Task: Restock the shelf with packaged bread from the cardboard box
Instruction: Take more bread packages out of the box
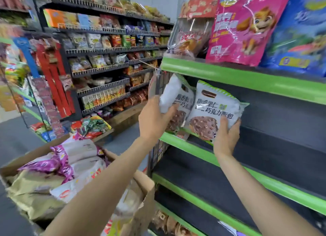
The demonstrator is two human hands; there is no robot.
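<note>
Two white bread packets with green trim and a chocolate bun picture stand at the left end of a green-edged dark shelf point(197, 148). My left hand point(153, 119) grips the left bread packet point(176, 98), which leans left. My right hand point(225, 138) holds the right bread packet point(217, 108) from below, its bottom at the shelf's front edge. The cardboard box point(142, 186) sits at lower left, under my left forearm, filled with several bagged breads in purple, white and tan wrappers.
The shelf above carries a pink snack bag point(245, 26), a blue bag point(299, 33) and a clear packet point(190, 34). The dark shelf boards below are mostly bare. Across the aisle stands a black rack of snacks point(105, 59). A low display of sweets point(91, 126) sits beyond the box.
</note>
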